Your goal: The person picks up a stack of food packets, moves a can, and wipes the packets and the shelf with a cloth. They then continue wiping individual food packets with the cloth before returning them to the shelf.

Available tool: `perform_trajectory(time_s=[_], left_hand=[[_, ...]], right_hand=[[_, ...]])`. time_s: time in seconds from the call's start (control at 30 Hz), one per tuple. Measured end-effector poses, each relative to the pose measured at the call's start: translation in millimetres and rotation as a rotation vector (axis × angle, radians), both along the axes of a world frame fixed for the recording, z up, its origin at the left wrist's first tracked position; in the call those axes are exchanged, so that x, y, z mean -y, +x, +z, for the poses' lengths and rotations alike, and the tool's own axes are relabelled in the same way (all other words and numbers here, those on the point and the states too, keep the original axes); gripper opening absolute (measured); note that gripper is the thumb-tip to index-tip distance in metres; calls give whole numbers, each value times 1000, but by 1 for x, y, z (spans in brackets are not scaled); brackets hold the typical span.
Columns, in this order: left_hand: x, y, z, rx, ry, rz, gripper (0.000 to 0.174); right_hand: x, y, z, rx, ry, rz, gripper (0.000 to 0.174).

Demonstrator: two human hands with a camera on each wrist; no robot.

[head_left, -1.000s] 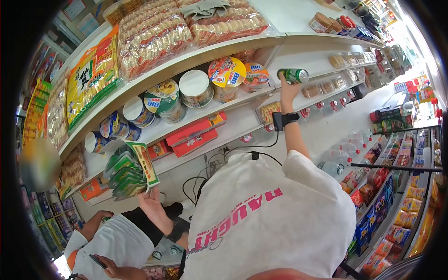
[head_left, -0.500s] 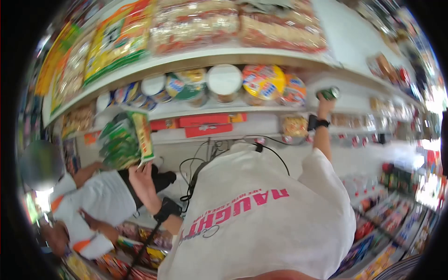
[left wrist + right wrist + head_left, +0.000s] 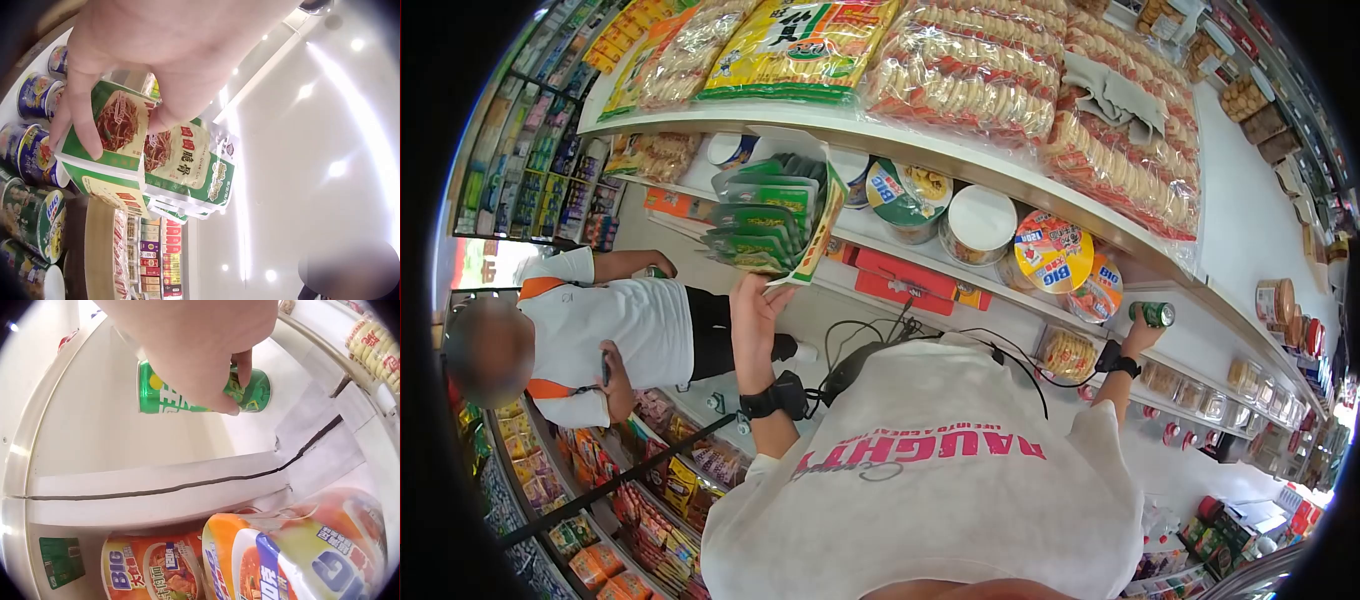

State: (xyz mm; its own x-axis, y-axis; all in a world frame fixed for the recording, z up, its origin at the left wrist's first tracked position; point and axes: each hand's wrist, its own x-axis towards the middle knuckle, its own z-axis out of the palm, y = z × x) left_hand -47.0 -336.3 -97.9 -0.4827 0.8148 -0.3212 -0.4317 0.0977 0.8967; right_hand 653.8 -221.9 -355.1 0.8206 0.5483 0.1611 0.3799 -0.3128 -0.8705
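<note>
At the left of the head view, my left hand (image 3: 752, 315) grips the lower edge of an open cardboard display box (image 3: 828, 225) filled with green snack packets (image 3: 760, 215). The left wrist view shows the thumb and fingers pinching this box (image 3: 119, 187), with packets (image 3: 187, 156) standing in it. Out to the right, my right hand (image 3: 1138, 338) holds a green drink can (image 3: 1155, 313) by the shelves. In the right wrist view the can (image 3: 153, 394) lies sideways in the curled fingers, above a white shelf divider (image 3: 156, 481).
Instant noodle tubs (image 3: 982, 225) line the middle shelf, with red boxes (image 3: 905, 280) below. Bagged biscuits (image 3: 960, 75) lie on the top shelf. A person in a white shirt (image 3: 625, 325) stands at the left, near snack racks (image 3: 660, 480). Cables (image 3: 880, 335) hang before my shirt.
The head view has swung left, bringing the other person and the left racks further into view. Both hands keep their hold on the display box and the can.
</note>
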Motion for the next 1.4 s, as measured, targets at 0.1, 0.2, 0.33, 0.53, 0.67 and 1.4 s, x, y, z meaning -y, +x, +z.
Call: perform_trajectory(time_s=[0.1,0.2,0.33,0.53,0.67,1.4], left_hand=[[-12,3,5,-1,26,-31,26],[-22,7,9,-7,68,-66,24],[-36,12,14,-16,61,-81,23],[-51,-4,-4,88,106,-110,20],[-68,-4,8,80,150,-123,25],[-290,-25,55,2,270,-209,35]], right_hand=[[-1,5,-8,-15,29,27,77],[1,12,-13,4,-22,31,81],[4,10,-8,58,81,-62,80],[16,-48,129,124,418,-346,61],[-3,-110,246,162,622,-222,47],[-210,-235,298,657,106,784,34]])
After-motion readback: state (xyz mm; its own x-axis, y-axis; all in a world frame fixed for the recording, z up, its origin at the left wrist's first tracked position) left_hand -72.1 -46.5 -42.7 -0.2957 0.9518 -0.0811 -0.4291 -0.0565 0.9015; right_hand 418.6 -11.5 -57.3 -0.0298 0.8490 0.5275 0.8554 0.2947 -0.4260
